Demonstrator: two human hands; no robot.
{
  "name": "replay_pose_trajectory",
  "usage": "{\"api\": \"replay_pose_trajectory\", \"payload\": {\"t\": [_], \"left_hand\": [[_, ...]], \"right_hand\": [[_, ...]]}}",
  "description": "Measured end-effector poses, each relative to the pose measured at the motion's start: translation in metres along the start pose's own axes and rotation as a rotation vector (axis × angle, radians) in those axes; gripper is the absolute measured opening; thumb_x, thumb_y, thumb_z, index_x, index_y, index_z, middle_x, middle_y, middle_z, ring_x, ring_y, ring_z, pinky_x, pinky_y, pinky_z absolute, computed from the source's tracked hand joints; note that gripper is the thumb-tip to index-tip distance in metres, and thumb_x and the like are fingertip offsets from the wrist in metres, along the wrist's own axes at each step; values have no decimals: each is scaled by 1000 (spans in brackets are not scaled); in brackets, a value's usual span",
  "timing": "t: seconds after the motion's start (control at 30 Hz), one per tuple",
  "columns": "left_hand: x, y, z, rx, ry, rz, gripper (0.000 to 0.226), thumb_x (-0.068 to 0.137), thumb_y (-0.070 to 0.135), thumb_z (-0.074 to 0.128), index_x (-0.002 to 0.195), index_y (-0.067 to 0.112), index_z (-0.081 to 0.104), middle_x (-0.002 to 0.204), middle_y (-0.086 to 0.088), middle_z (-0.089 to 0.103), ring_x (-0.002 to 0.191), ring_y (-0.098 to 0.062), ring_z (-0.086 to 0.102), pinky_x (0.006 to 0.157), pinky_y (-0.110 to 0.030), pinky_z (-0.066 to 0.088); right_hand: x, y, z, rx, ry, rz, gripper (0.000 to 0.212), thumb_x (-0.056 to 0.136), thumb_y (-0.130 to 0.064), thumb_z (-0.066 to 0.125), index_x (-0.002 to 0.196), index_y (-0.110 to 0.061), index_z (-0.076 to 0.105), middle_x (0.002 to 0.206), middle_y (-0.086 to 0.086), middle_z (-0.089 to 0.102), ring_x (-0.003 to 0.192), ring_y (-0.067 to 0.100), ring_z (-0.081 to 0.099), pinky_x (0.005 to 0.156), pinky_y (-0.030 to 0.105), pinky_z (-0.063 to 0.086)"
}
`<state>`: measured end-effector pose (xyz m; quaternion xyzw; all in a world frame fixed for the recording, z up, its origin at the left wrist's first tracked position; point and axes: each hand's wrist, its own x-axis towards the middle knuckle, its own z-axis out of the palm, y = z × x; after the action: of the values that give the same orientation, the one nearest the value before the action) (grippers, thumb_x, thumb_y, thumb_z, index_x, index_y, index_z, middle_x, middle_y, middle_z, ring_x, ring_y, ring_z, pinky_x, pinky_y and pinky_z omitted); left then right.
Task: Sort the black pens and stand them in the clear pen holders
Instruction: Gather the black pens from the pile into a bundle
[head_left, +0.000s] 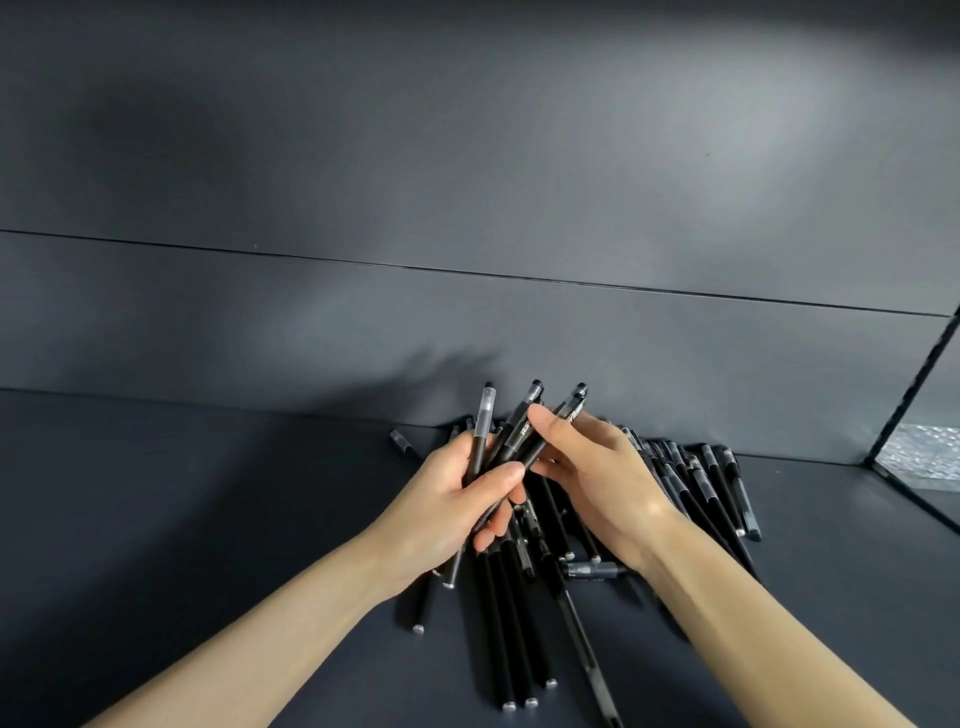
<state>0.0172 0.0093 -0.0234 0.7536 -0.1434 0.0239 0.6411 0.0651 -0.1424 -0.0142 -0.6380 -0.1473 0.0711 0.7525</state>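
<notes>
My left hand (451, 499) grips a bunch of several black pens (511, 431), their capped ends fanning up and to the right. My right hand (597, 473) reaches in from the right, and its thumb and fingers pinch one pen of that bunch near its top. Beneath both hands lies a loose pile of black pens (519, 623) on the dark shelf surface. More black pens (722, 478) lie to the right, against the back wall. No clear pen holder is in view.
A dark grey shelf floor (182, 519) stretches to the left, with a dark back wall (467, 208) behind. At the right stands a clear divider panel (904, 395), with bubble wrap (919, 452) beyond it.
</notes>
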Motion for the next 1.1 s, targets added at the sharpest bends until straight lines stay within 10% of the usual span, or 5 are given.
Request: {"api": "replay_pose_trajectory", "payload": {"t": [0.3,0.43,0.77,0.93,1.1], "left_hand": [[-1,1,-3,24,44,35,10,99,23,46,105,22,54,76,-9,68,45,-19,50,38,-24,35],[-2,5,5,-3,-36,27,17,100,26,43,109,15,53,75,-10,67,42,-19,50,37,-25,37],[-3,7,5,62,-85,-135,26,99,38,40,100,15,54,73,-7,67,41,-16,41,37,-20,28],[5,9,-7,381,304,14,38,97,44,38,90,8,51,62,1,50,45,-11,39,44,-18,31],[4,21,5,88,188,-44,27,101,28,36,90,5,44,63,1,42,44,-7,32,46,-19,31]], "right_hand": [[-3,-7,9,174,-68,-50,40,94,-30,49,103,7,62,93,16,68,85,22,66,85,31,50],[-9,-9,14,67,-156,20,50,93,-38,48,113,5,62,95,26,61,58,31,53,59,38,45],[-8,-12,14,245,-45,13,30,97,-25,45,97,-2,63,109,17,69,99,31,66,93,50,47],[0,-26,7,532,146,-146,24,100,-26,42,86,-11,54,72,5,61,65,18,61,72,36,54],[-4,-24,15,190,186,-122,35,85,-40,59,93,-6,58,56,-2,35,45,9,29,41,21,29]]}}
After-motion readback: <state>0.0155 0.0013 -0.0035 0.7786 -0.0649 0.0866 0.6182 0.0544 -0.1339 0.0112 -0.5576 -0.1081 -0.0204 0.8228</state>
